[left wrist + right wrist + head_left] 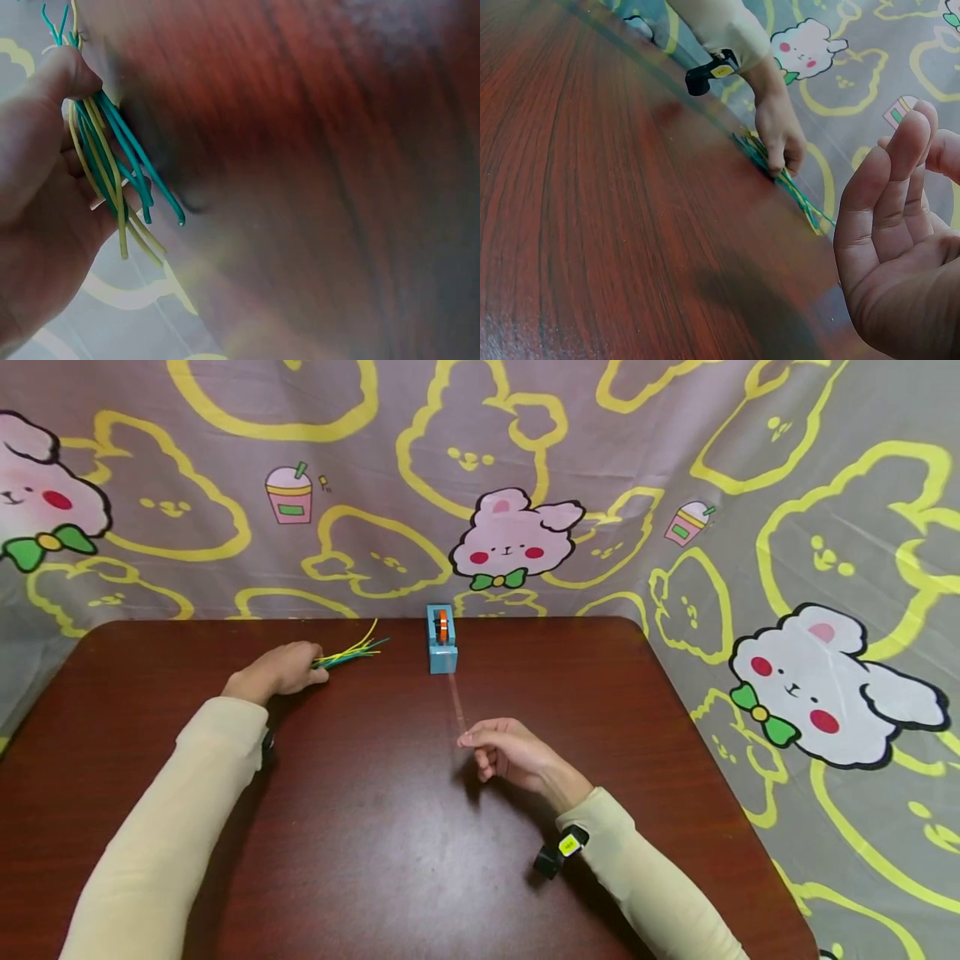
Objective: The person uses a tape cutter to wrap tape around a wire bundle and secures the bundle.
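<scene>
Toward the back left of the table, my left hand grips a loose bundle of thin green and yellow wires. In the left wrist view, the thumb presses across the wires, whose ends stick out on both sides of the grip. A blue tape dispenser with an orange core stands at the back middle. From its front runs a clear strip of tape, and my right hand pinches the strip's free end between thumb and forefinger. The strip cannot be made out in the right wrist view.
The table is dark reddish-brown wood with rounded back corners. A grey curtain with yellow outlines and white cartoon animals hangs behind and on the right. Black wrist devices are strapped at the sleeves.
</scene>
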Demonstrator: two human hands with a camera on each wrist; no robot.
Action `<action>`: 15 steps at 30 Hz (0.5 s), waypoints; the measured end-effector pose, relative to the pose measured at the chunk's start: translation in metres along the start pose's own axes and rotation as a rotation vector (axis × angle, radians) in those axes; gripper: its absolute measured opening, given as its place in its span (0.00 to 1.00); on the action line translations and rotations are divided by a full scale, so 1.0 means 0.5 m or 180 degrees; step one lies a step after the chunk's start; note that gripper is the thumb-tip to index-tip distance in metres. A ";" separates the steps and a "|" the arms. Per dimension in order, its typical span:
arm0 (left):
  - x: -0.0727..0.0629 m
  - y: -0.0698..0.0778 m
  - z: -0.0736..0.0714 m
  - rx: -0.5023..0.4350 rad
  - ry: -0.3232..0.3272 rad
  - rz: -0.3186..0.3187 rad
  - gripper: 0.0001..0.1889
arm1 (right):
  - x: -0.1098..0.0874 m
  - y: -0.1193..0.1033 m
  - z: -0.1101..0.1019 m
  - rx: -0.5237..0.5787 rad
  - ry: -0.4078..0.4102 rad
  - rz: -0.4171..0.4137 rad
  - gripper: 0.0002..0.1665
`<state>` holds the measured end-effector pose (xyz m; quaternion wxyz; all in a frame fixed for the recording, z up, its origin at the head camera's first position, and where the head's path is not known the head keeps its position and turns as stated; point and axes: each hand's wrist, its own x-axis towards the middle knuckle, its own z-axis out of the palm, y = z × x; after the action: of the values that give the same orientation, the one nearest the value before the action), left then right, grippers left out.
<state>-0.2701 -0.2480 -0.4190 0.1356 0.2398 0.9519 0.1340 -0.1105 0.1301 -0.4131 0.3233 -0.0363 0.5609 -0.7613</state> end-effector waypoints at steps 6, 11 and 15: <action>-0.012 0.015 -0.003 -0.0068 -0.0007 0.0045 0.14 | 0.001 0.001 0.000 -0.0013 -0.0014 -0.0012 0.11; -0.021 0.025 -0.005 -0.0162 -0.0095 0.0000 0.09 | -0.001 0.000 0.001 -0.0007 0.0008 -0.0011 0.12; -0.027 0.027 0.001 -0.0202 -0.0099 0.0036 0.13 | -0.002 -0.002 0.001 -0.0025 0.0021 -0.0017 0.12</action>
<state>-0.2529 -0.2430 -0.4123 0.1571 0.2428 0.9436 0.1612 -0.1099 0.1302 -0.4117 0.3192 -0.0366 0.5648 -0.7601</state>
